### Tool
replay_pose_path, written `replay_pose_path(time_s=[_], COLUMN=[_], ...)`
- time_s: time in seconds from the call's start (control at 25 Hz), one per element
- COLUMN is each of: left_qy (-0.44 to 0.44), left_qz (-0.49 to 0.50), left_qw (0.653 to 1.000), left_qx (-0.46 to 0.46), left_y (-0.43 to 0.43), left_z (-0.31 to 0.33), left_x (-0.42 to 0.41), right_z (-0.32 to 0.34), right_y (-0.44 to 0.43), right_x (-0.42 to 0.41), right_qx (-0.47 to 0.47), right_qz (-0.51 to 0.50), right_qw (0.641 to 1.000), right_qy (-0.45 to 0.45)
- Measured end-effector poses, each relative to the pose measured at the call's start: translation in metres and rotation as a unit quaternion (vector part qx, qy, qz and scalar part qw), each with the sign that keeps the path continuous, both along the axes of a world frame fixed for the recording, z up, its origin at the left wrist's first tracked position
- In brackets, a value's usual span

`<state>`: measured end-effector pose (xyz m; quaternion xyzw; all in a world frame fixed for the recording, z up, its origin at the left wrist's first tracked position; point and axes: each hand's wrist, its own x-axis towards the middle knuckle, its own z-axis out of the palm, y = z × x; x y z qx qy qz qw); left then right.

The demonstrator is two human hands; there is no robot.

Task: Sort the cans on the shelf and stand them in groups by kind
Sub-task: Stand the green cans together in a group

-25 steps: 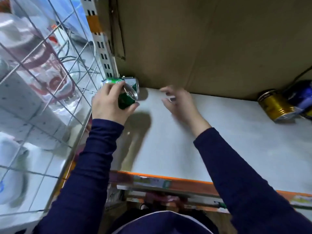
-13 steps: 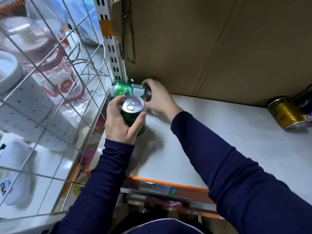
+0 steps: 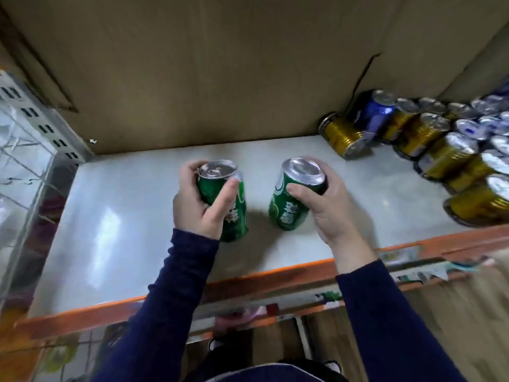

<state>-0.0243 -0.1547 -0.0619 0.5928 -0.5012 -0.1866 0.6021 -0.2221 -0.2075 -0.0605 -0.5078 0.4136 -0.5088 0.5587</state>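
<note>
Over the middle of the white shelf (image 3: 115, 224), each of my hands grips a green can. My left hand (image 3: 198, 205) wraps the left green can (image 3: 237, 216), held upright with its pull-tab top up. My right hand (image 3: 322, 199) grips the right green can (image 3: 286, 208) near its silver end, tilted slightly. At the shelf's right end stand several gold cans (image 3: 443, 158), and one gold can (image 3: 341, 136) lies on its side. A blue can (image 3: 374, 114) leans behind it, with more blue-and-white cans (image 3: 484, 125) at the far right.
A brown cardboard wall (image 3: 220, 73) backs the shelf. An orange lip (image 3: 261, 279) runs along its front edge. A wire rack with a slotted upright (image 3: 41, 125) holds goods at the left. The shelf's left half is bare white surface.
My right hand took the green can that lay in the back left corner. Both hands carried their green cans rightward to the shelf's middle, and the view swung right, revealing the can cluster.
</note>
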Motion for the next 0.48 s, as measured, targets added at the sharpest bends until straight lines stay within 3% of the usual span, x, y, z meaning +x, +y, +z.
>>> replay_pose_path(time_s=[0.2,0.48], left_qy=[-0.019,0.013], left_qz=[-0.174,-0.327], left_qw=[0.984,0.945], left_qx=[-0.021,-0.002], left_y=[-0.014,-0.011], left_z=[0.017,0.026], left_x=[-0.145,-0.369], right_z=[0.012,0.011], right_y=[0.036,0.092], right_x=[-0.152,-0.366], right_qx=[-0.003,-0.002], right_qz=[-0.101,-0.218], right_qw=[0.994,0.975], right_qy=[-0.031,-0.029])
